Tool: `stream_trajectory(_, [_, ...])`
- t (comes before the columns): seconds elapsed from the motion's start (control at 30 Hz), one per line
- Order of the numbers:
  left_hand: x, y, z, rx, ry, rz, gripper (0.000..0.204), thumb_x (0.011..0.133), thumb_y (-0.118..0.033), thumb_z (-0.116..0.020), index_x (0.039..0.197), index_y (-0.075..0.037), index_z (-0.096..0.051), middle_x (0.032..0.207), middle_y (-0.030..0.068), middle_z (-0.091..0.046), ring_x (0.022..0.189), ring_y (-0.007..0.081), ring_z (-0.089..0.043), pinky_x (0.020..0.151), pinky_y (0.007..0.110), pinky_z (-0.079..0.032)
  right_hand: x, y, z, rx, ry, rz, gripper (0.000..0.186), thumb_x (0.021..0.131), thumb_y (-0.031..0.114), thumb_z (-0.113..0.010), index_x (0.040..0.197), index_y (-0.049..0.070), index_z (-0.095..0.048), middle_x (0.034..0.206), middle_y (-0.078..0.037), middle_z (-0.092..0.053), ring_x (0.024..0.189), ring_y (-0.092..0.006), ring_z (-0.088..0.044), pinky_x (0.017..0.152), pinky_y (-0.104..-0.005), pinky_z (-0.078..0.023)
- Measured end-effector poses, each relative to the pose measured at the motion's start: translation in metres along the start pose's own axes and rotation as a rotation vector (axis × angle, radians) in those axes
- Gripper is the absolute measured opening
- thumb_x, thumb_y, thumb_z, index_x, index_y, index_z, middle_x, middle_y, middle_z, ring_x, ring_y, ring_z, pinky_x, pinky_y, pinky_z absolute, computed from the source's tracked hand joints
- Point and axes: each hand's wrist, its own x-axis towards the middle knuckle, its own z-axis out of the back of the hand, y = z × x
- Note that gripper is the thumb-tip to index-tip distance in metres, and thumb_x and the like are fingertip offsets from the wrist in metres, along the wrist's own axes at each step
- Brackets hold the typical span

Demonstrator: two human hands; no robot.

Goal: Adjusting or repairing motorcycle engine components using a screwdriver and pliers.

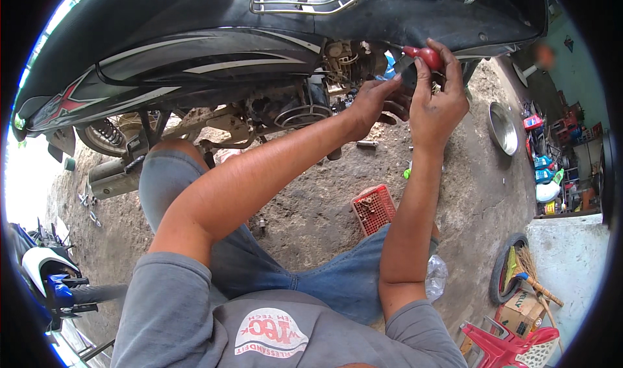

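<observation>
Both hands meet at the motorbike's (195, 50) engine (347, 60) under the seat: the right hand (438, 102) grips a red-handled screwdriver (423, 56), shaft pointing left toward the engine, while the left hand (373, 102), just beside it, reaches into that opening, its grip hidden.

The red-handled tool with a rounded plastic grip (425, 56) sits tilted up against the underside of the black motorbike with grey stripes (195, 50), its working end hidden by fingers. Right beside it, the bike's grimy, exposed metal engine (347, 60) shows tangled parts below the dark body panel.
</observation>
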Motion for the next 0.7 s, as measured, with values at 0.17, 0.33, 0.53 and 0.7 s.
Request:
stream_trajectory(0.17, [-0.0029,-0.0034,0.0020,0.015,0.035,0.040,0.052,0.101,-0.057,-0.055,0.106,-0.007,-0.068,0.096,0.0062,-0.069,0.082,0.0172,-0.065,0.072,0.033,-0.052,0.0005,0.0003,0.0001,-0.014,-0.003,0.005,0.028,0.092,0.007,-0.074,0.121,0.007,-0.071,0.115,-0.009,-0.075,0.105,-0.0224,-0.073,0.092,-0.0349,-0.055])
stream_trajectory(0.33, [-0.0023,-0.0016,0.0004,0.019,0.037,0.033,0.050,0.102,-0.056,-0.055,0.104,-0.008,-0.068,0.095,0.0058,-0.069,0.081,0.0166,-0.065,0.071,0.033,-0.052,0.0012,-0.0007,0.0024,-0.034,-0.005,0.017,0.028,0.092,0.007,-0.074,0.121,0.007,-0.071,0.115,-0.009,-0.075,0.105,-0.0233,-0.073,0.092,-0.0352,-0.055])
stream_trajectory(0.53, [-0.0030,0.0023,0.0018,0.011,0.034,0.040,0.048,0.102,-0.055,-0.056,0.101,-0.008,-0.066,0.093,0.0051,-0.069,0.080,0.0161,-0.065,0.070,0.033,-0.051,0.0000,-0.0014,-0.0001,-0.014,0.001,0.000,0.029,0.092,0.007,-0.074,0.121,0.006,-0.071,0.116,-0.010,-0.075,0.106,-0.0242,-0.072,0.092,-0.0355,-0.055])
stream_trajectory(0.7, [-0.0041,0.0016,-0.0019,0.013,0.027,0.041,0.047,0.102,-0.055,-0.056,0.102,-0.009,-0.066,0.092,0.0050,-0.068,0.080,0.0165,-0.065,0.069,0.033,-0.051,0.0016,-0.0013,0.0032,-0.018,-0.003,0.012,0.029,0.092,0.007,-0.074,0.121,0.006,-0.071,0.116,-0.009,-0.075,0.106,-0.0240,-0.072,0.092,-0.0355,-0.055])
